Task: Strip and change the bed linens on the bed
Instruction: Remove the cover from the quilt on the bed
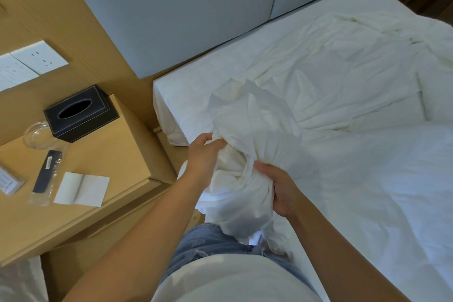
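Note:
A white bed sheet (326, 76) lies rumpled across the mattress (181, 95), and its near end is gathered into a thick bunch (250, 130) at the bed's left edge. My left hand (204, 157) grips that bunch from the left side. My right hand (282, 191) clasps it from the right, fingers wrapped around the twisted cloth. The gathered end hangs down in front of my jeans. White bedding (372, 191) covers the near right part of the bed.
A wooden nightstand (127, 154) stands left of the bed with a black tissue box (79, 113), a glass dish (36, 135), a wrapped dark item (46, 174) and a white notepad (82, 189). A grey padded headboard (183, 7) and wall sockets (39, 60) are behind.

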The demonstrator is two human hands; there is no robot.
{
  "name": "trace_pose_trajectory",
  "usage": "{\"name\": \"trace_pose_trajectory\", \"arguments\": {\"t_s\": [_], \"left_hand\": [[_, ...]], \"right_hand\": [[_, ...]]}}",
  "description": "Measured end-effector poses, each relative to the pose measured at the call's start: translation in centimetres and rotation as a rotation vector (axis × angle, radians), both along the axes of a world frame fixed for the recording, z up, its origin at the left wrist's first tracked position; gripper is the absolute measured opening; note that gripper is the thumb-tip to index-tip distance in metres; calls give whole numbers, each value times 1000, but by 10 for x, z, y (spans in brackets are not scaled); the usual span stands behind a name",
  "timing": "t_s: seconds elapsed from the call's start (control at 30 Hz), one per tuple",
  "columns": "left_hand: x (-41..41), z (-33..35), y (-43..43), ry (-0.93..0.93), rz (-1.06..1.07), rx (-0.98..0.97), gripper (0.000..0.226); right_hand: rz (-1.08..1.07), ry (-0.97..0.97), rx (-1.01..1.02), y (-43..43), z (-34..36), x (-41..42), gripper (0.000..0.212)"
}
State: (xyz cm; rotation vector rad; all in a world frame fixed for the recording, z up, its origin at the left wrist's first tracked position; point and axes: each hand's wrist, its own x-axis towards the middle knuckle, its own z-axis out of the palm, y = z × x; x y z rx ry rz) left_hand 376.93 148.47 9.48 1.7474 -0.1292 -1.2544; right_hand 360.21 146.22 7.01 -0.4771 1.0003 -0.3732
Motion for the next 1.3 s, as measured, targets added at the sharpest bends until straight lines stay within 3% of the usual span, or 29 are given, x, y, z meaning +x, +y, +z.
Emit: {"name": "trace_pose_trajectory", "arguments": {"t_s": [0.13, 0.2, 0.27, 0.4, 0.5, 0.7, 0.83, 0.9, 1.0, 1.13, 1.3], "left_hand": [[-10, -7, 3, -46, -302, -54, 42], [-9, -15, 7, -97, -447, 18, 53], [-7, -19, 8, -103, -446, 126, 60], [-6, -18, 4, -148, -486, 306, 38], [-8, -18, 2, -224, -568, 397, 44], [-6, -20, 8, -271, -608, 304, 42], [0, -12, 4, -364, -836, 348, 27], [0, -10, 0, -422, -876, 344, 25], [2, -9, -1, -366, -925, 327, 22], [8, -13, 8, -259, -849, 263, 30], [11, -18, 12, -81, -499, 107, 28]], "right_hand": [[-26, -4, 3, 1, -3, -7, 38], [-38, -55, 26, 2, -4, -9, 32], [-39, -102, 59, 3, -5, -9, 27], [-45, -140, 114, 3, -7, -9, 23], [-61, -141, 103, 2, -8, -9, 22], [-71, -108, 101, 2, -10, -4, 47], [14, -160, 143, -2, -7, -6, 28], [62, -152, 130, -3, -8, -5, 26], [35, -117, 120, -2, -8, -2, 28], [-32, -95, 84, 1, -5, 10, 35], [-93, 28, 36, -1, -6, 28, 18]]}}
